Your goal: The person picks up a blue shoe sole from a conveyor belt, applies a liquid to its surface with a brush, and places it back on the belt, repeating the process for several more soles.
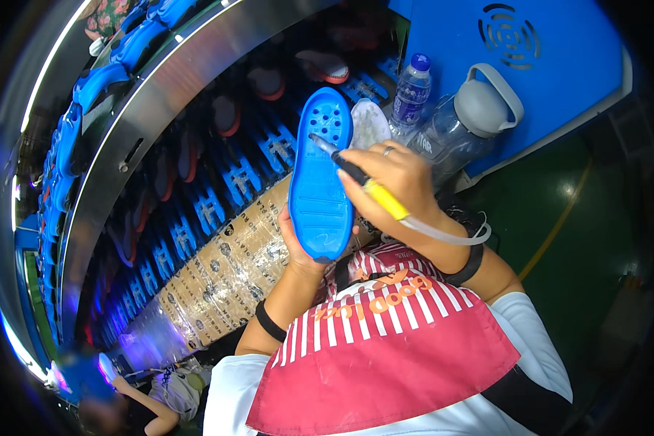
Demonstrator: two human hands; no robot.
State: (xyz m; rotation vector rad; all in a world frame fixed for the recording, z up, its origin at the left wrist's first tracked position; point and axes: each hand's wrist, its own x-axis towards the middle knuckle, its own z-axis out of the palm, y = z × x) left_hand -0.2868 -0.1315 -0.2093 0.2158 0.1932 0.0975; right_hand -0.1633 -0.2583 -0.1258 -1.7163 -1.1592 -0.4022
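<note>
My left hand grips the heel end of a blue shoe sole from beneath and holds it up in front of my apron. The sole's inner face is turned toward me, with a cluster of round holes at the toe end and ridges across the heel half. Closed around a pen-like tool is my right hand, a ring on one finger. This tool has a dark grip, a yellow section and a pale hose trailing from its back. Its narrow tip points at the sole just below the holes; I cannot tell whether it touches.
A rack of blue holders carrying dark shoes curves along the left, behind a metal rail. Brown-taped wrapping covers its near edge. A water bottle and a grey-lidded jug stand by a blue cabinet. Another person's arm shows lower left.
</note>
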